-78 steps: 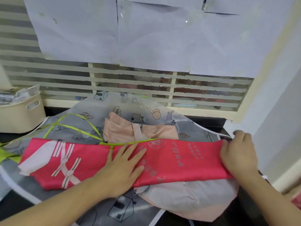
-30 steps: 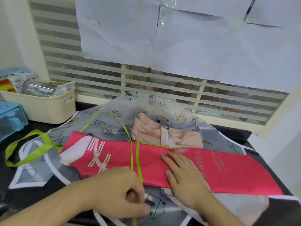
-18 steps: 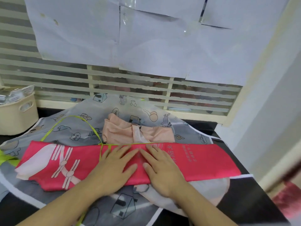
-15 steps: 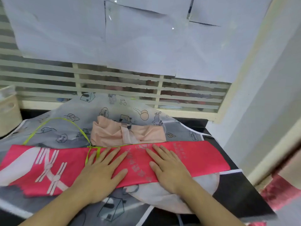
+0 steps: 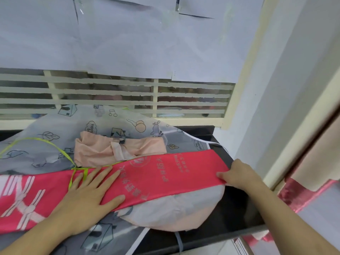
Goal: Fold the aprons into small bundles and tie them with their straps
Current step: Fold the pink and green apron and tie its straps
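1. Red apron [image 5: 156,179], folded into a long band, lies across the other aprons on the tabletop [image 5: 235,223].
2. Left hand [image 5: 88,196] spread flat, pressing mid-band; right hand [image 5: 239,174] pinching the band's right end.
3. Step judged: folding lengthwise done; next, bring the right end over toward the left hand.

My view is bright and evenly lit, a soft, cool daylight filtering through the paper sheets [image 5: 128,39] taped over the window [image 5: 117,96]. Shadows are faint; only a soft one sits under my right hand [image 5: 239,174] on the glossy black tabletop [image 5: 237,212]. The wide lens bends the wall at the right edge. Everything looks slightly soft, without sharp detail.
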The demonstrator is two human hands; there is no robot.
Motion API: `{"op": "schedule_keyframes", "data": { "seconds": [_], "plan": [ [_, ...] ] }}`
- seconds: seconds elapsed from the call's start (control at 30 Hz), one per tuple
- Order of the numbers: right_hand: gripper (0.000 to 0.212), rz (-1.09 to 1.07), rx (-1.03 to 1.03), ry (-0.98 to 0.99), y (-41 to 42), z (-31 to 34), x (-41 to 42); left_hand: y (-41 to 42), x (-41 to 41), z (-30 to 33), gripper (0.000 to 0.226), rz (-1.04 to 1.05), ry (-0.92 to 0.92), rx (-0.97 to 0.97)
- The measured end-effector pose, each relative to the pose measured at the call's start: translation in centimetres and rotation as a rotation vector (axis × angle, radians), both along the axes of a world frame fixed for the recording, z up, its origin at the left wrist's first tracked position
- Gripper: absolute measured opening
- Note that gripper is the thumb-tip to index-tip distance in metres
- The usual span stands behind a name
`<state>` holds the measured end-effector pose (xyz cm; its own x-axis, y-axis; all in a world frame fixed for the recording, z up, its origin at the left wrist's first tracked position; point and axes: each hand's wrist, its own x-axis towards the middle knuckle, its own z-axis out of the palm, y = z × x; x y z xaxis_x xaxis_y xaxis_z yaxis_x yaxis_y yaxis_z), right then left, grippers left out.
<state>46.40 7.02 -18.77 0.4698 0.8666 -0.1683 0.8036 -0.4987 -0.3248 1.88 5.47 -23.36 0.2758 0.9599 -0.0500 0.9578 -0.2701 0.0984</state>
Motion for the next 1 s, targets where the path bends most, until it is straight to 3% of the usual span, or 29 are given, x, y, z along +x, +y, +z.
{"op": "schedule_keyframes", "data": {
  "seconds": [0.17,0.23,0.33,0.4,0.47,0.6,0.73,0.9,1.0],
  "plan": [
    [0.025,0.025,-0.070,0.171,1.5,1.5,0.7,-0.2,0.1,0.1,0.095,0.000,-0.021,0.007],
    [0.018,-0.018,0.062,0.300,1.0,2.1,0.9,-0.2,0.0,0.0,0.095,0.003,-0.013,0.011],
    [0.012,-0.117,0.410,0.704,-0.2,2.5,0.0,-0.1,0.0,0.0,0.093,0.000,-0.030,0.017],
    [0.019,-0.165,0.441,1.118,-1.2,1.9,-1.6,-0.1,0.0,-0.1,0.093,0.001,-0.017,0.014],
    [0.020,-0.167,0.356,1.258,-1.8,0.8,-3.7,-0.1,-0.1,-0.1,0.091,0.003,-0.006,0.012],
    [0.027,-0.136,0.302,1.240,-1.5,-0.4,-6.9,-0.1,-0.2,0.0,0.088,0.004,0.011,-0.004],
    [0.034,-0.091,0.286,1.154,-0.9,-0.5,-9.6,-0.3,-0.3,0.3,0.102,-0.006,0.001,-0.022],
    [0.021,-0.021,0.664,0.885,-2.3,3.1,-13.5,-0.4,-0.4,0.5,0.112,-0.012,-0.078,-0.043],
    [0.015,0.189,0.801,0.590,-3.5,6.5,-18.2,-0.9,-0.8,2.1,0.101,-0.070,-0.380,-0.038]
  ]
}}
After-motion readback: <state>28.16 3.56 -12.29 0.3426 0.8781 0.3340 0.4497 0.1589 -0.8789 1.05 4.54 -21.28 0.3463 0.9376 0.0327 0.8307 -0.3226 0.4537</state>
